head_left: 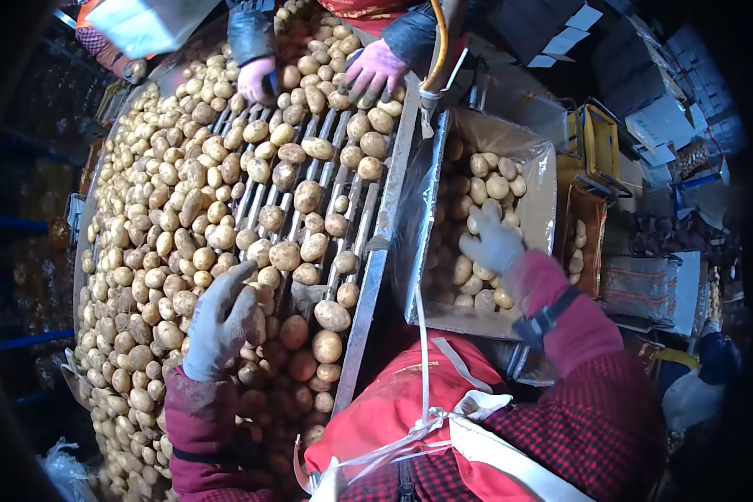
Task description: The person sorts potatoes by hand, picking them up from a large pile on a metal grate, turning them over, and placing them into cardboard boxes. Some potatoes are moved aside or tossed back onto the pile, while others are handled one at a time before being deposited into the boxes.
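My left hand (217, 325), in a grey glove, is over the potatoes (163, 251) heaped on the sorting table, its fingers and thumb apart and nothing visibly gripped. My right hand (494, 243), also gloved, reaches into a plastic-lined cardboard box (537, 180) on my right. Its fingers are spread just above or against the potatoes (498, 186) inside; the palm side is hidden. Potatoes of mixed sizes lie around my left hand, some on metal bars (322, 180) with gaps between them.
Across the table, a co-worker's hands (376, 71) in pink gloves touch potatoes. A metal rail (368, 309) edges the table beside the box. An orange hose (437, 42) hangs at the rail's far end. Crates (598, 142) and stacked cartons (661, 109) stand at right.
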### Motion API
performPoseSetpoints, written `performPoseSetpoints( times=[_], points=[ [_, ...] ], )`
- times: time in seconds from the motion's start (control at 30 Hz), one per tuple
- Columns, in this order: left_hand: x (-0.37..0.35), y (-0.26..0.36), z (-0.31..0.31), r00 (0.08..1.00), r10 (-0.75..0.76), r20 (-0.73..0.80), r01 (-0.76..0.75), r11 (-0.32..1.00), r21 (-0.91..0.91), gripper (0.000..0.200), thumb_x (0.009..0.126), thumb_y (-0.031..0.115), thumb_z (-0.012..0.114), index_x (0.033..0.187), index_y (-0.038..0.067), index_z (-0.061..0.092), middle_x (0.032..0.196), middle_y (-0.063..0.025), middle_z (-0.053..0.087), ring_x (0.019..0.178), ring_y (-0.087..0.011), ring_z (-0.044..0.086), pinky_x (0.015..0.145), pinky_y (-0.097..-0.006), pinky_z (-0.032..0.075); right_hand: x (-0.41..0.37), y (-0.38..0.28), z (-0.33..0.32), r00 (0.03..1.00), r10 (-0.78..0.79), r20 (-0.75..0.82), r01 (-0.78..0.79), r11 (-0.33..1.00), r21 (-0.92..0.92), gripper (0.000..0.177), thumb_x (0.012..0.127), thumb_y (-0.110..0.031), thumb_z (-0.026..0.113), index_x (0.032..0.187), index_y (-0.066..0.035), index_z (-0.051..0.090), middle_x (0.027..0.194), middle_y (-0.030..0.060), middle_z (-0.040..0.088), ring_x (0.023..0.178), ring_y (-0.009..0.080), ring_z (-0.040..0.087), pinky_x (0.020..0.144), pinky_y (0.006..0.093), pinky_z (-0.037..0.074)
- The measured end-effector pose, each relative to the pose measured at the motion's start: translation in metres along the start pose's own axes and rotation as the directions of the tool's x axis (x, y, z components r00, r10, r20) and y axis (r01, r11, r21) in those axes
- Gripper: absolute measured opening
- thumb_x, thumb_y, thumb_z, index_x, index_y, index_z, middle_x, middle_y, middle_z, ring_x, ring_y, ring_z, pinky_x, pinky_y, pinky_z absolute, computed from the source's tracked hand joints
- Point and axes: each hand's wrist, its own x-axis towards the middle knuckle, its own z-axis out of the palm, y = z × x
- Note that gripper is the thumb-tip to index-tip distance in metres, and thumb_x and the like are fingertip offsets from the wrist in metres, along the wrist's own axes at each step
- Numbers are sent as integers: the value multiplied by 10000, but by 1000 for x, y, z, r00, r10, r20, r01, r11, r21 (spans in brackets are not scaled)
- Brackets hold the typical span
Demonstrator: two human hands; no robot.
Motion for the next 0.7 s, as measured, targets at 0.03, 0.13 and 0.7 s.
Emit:
performPoseSetpoints(
  times=[0.03,0.13,0.7],
  points=[
    [4,-13,-4,1000,9,26,-9,1000,5,387,1045,134,555,1391,-30,611,1249,-156,715,1182,-229,666,1042,-350,503,-24,-5,6,997,-76,-34,73,995,-63,693,878,-502,672,1461,-147,559,1620,237,320,1131,497,634,1054,528,477],
    [7,-27,-18,998,34,-51,-30,996,83,398,1045,185,603,1385,-20,620,1276,-139,718,1152,-202,676,1016,-339,518,-55,-26,0,983,-184,-24,185,955,232,532,947,-381,678,1371,-61,636,1381,252,575,1018,322,701,877,437,555],
    [110,-80,-22,993,-116,-6,74,591,803,470,904,311,689,1362,222,629,1112,-192,692,1045,-432,667,875,-535,534,-57,-174,-28,818,-477,-322,527,395,753,298,1018,-106,630,1281,21,690,1181,149,731,1044,183,710,915,297,550]
  ],
)
